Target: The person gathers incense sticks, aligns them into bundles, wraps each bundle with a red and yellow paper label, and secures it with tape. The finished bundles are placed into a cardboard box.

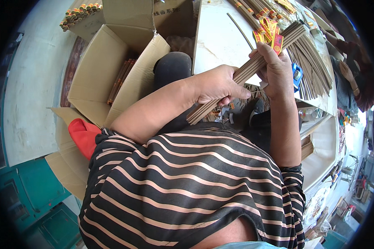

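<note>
A bundle of brown incense sticks slants in front of my chest, its upper end toward the far right. My left hand is closed round the lower part, thumb lying along the sticks. Higher up, my right hand grips the same bundle. A red and yellow label shows beside the right thumb; whether it is stuck to the bundle I cannot tell. Beyond the right hand, loose incense sticks lie fanned on the white table, with a blue tape dispenser between.
An open cardboard box on the left holds several wrapped bundles. More labelled bundles are stacked at the far left. Red and yellow labels lie on the table. Another person's hand is at the far right.
</note>
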The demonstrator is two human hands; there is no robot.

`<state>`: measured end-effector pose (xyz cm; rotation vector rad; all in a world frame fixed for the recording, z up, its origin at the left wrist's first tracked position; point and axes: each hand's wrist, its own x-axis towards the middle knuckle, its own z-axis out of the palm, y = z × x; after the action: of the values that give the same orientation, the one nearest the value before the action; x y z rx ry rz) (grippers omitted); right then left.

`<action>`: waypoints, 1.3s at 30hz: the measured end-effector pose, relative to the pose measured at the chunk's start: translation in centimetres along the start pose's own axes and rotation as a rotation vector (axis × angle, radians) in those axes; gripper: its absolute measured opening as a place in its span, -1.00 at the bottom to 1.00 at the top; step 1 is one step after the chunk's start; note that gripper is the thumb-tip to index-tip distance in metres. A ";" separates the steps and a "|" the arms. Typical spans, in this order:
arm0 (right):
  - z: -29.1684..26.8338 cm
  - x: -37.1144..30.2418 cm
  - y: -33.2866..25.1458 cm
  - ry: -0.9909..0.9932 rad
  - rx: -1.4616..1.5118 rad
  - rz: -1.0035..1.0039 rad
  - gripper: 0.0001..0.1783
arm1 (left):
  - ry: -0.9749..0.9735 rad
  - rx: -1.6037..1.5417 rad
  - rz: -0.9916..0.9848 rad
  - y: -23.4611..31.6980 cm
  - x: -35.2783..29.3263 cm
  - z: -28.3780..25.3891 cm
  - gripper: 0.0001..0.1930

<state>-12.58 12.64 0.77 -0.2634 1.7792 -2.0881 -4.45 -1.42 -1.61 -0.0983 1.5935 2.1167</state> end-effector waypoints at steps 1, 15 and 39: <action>0.1 0.0 0.0 0.013 -0.006 -0.003 -0.79 | -0.004 -0.006 -0.008 -0.1 0.1 0.0 -0.75; -1.1 0.8 0.3 -0.008 0.019 0.003 -0.75 | 0.045 0.096 0.007 0.2 -0.4 0.6 -0.74; 0.9 -4.7 1.8 -0.192 -0.354 0.090 -0.67 | 0.195 0.281 -0.024 -1.2 -1.9 0.2 -0.70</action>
<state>-7.70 13.54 -0.31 -0.4547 1.9914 -1.6185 -2.25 -1.62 -1.98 -0.2344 1.9763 1.8906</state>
